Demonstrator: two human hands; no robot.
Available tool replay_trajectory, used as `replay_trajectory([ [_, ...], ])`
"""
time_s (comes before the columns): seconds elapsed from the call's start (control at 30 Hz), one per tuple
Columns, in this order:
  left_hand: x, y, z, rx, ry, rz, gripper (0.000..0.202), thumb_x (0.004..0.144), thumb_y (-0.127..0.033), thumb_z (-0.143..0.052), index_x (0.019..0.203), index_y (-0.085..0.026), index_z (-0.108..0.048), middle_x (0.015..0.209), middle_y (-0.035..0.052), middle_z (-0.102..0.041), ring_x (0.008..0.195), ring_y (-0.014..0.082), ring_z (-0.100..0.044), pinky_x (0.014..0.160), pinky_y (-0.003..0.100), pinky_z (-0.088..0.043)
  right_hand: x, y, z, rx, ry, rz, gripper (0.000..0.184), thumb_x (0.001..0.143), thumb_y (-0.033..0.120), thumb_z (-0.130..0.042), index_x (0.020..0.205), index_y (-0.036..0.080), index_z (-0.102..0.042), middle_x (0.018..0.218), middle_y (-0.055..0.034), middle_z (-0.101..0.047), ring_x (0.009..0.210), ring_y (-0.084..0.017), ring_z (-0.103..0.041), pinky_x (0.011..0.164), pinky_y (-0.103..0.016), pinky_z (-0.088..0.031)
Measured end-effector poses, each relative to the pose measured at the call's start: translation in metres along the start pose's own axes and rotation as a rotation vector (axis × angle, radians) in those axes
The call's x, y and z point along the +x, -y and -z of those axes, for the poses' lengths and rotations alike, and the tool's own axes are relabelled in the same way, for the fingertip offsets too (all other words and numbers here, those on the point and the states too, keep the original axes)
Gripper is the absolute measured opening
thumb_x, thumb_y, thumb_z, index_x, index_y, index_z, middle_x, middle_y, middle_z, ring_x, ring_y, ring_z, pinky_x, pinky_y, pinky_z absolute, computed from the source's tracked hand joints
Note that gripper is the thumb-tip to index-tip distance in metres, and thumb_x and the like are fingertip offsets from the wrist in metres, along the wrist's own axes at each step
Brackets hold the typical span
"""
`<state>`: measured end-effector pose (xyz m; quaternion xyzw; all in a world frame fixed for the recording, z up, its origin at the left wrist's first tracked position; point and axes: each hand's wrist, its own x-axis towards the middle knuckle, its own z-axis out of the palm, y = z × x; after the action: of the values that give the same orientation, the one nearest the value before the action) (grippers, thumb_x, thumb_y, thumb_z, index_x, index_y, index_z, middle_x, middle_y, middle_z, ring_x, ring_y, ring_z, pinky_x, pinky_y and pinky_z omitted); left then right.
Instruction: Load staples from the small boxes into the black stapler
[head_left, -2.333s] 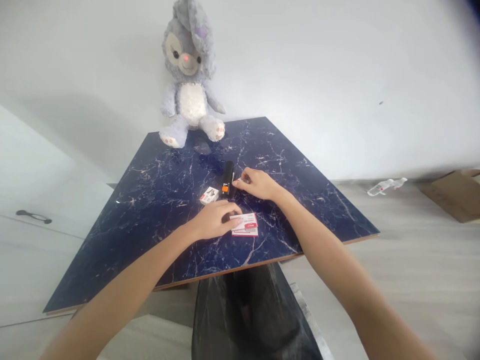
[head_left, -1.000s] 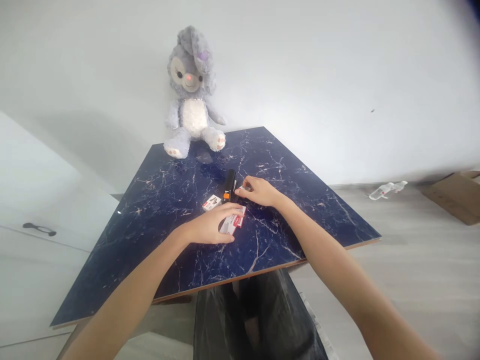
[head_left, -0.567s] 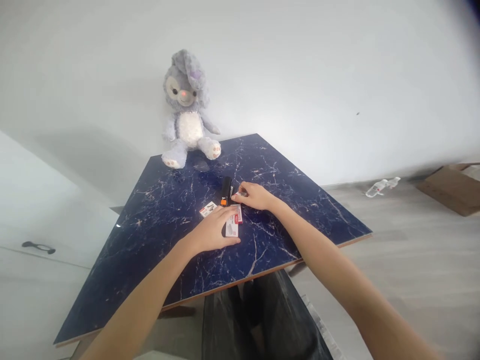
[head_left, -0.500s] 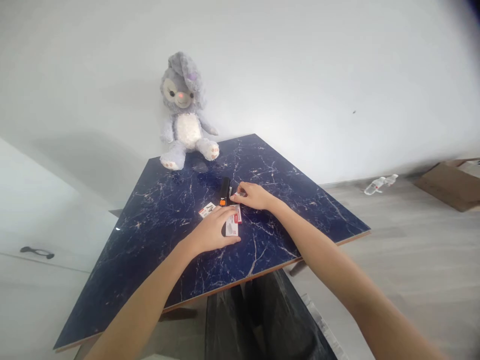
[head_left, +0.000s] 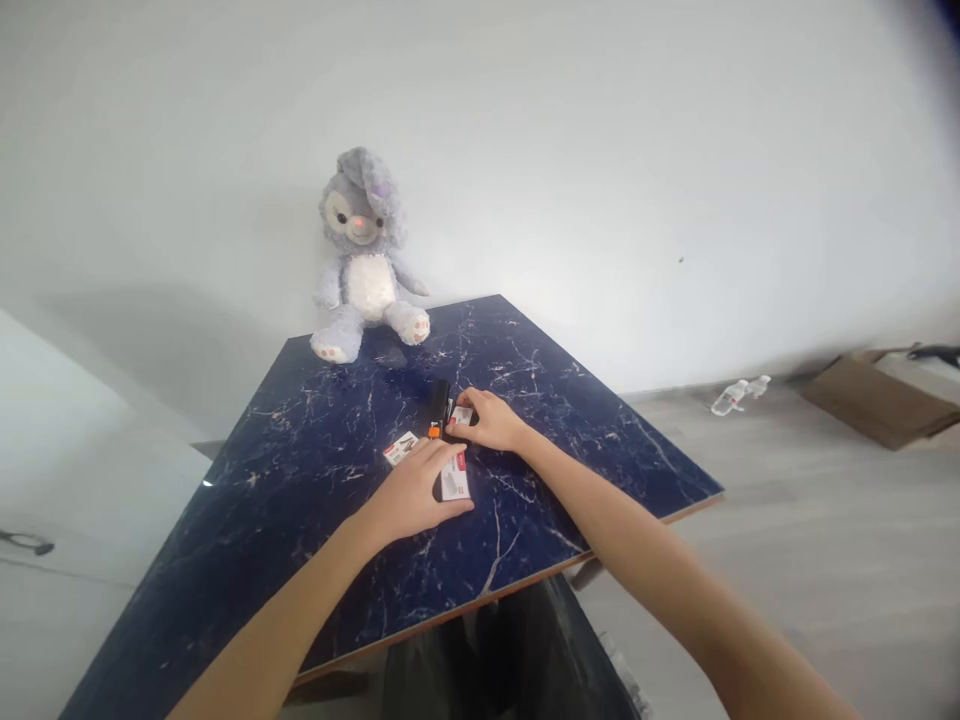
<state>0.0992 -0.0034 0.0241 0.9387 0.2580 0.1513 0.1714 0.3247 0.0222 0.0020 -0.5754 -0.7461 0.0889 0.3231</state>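
My left hand [head_left: 414,490] curls round a red-and-white staple box [head_left: 454,483] that lies on the dark blue marbled table [head_left: 315,470]. Thumb and fingers grip the box from its left side. My right hand [head_left: 486,420] is closed in a pinch on a small white thing, right beside a black stapler with an orange tip [head_left: 438,406]. A second small staple box [head_left: 400,447] lies just left of the stapler, untouched.
A grey plush rabbit [head_left: 363,257] sits at the table's far edge against the white wall. On the floor to the right lie a plastic bottle [head_left: 739,393] and a flat cardboard box [head_left: 874,402]. A white cabinet with a dark handle [head_left: 26,543] stands at left.
My left hand has turned the red-and-white box from lying crosswise to pointing lengthwise away from me. My right hand has stayed pinched beside the stapler. The camera has tilted up.
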Motion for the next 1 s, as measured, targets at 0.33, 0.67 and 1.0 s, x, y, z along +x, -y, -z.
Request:
replay_trajectory([
  [0.33, -0.005, 0.017, 0.012, -0.030, 0.022, 0.083, 0.071, 0.074, -0.052, -0.075, 0.136, -0.027, -0.054, 0.131, 0.0105, -0.060, 0.123, 0.0323, -0.053, 0.103, 0.047, -0.043, 0.009, -0.012, -0.001, -0.023, 0.068, 0.085, 0.042, 0.072, 0.044, -0.074, 0.103, 0.021, -0.056, 0.096, -0.0054, -0.063, 0.092, -0.024, -0.055, 0.080, -0.033, -0.041],
  [0.67, 0.000, 0.013, -0.001, -0.071, -0.056, 0.184, 0.082, 0.079, -0.052, -0.072, 0.148, -0.029, -0.035, 0.147, 0.0118, -0.047, 0.131, 0.0320, -0.049, 0.106, 0.048, -0.042, 0.003, 0.000, 0.027, 0.173, -0.126, 0.072, 0.034, 0.080, 0.043, -0.066, 0.103, 0.021, -0.052, 0.097, -0.0033, -0.062, 0.087, -0.020, -0.055, 0.077, -0.030, -0.041],
  [1.0, 0.000, 0.024, -0.001, -0.256, -0.096, 0.214, 0.093, 0.077, -0.040, -0.077, 0.154, -0.032, -0.025, 0.148, 0.0125, -0.048, 0.127, 0.0331, -0.054, 0.103, 0.051, -0.045, -0.011, 0.030, 0.024, 0.133, 0.108, 0.326, 0.039, 0.074, 0.046, -0.073, 0.091, 0.023, -0.046, 0.093, -0.0039, -0.057, 0.083, -0.021, -0.052, 0.078, -0.032, -0.044],
])
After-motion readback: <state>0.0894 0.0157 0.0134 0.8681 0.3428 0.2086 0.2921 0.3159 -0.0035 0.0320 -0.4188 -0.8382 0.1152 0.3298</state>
